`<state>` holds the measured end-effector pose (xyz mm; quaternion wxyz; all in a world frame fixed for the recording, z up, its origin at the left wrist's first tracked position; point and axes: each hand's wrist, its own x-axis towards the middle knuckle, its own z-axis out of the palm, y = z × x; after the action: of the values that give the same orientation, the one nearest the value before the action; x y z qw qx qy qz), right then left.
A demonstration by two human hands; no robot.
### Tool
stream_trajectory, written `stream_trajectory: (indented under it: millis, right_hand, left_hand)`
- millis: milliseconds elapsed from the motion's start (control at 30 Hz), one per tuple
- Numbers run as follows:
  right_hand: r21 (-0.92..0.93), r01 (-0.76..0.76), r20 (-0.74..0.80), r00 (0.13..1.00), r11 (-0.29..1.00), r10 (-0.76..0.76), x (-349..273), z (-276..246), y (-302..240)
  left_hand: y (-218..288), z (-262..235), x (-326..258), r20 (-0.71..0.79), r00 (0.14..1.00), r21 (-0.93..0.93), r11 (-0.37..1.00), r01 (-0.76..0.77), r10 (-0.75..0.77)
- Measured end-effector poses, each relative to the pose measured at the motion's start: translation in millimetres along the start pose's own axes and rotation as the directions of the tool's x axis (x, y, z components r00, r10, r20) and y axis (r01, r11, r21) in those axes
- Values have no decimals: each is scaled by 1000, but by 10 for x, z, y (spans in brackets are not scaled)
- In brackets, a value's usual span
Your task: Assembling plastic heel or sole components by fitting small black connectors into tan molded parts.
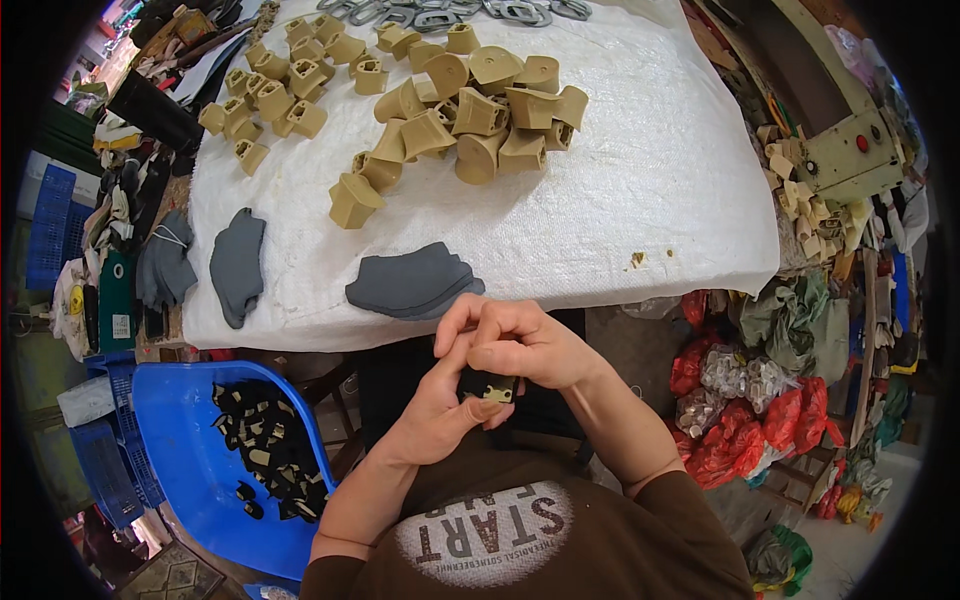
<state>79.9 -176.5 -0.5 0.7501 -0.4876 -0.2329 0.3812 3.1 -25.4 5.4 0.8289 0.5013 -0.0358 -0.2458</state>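
Close to my body, just off the table's near edge, both hands meet around one small shoe heel (492, 393). Its tan end shows and dark material covers the rest. My left hand (440, 405) is closed around it from below, thumb along its side. From above, my right hand (525, 345) presses on it with bent fingers, which hide much of the heel. Just beyond my fingers lies a stack of dark grey cut pieces (410, 282) at the table edge. Farther back on the white-covered table (660, 190) is a pile of bare tan heels (480, 113).
More small tan heels (270, 98) lie at the far left, near another dark grey stack (237, 265). Grey metal rings (435, 18) lie along the far edge. A blue tub (165, 420) at lower left holds black-covered heels. Red plastic bags (730, 445) lie to the right.
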Motion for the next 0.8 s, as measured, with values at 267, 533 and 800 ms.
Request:
stream_trajectory:
  millis: [267, 533, 800]
  right_hand:
    - [-67, 13, -225, 974, 998, -28, -144, 250, 21]
    - [-792, -25, -307, 880, 610, -362, -219, 335, 24]
    - [-455, -28, -385, 907, 890, -169, -229, 219, 42]
  left_hand:
    - [40, -21, 68, -108, 987, -72, 989, -129, 121]
    - [-34, -48, 61, -345, 784, 707, 692, -145, 516]
    - [87, -148, 15, -254, 888, 458, 857, -238, 383]
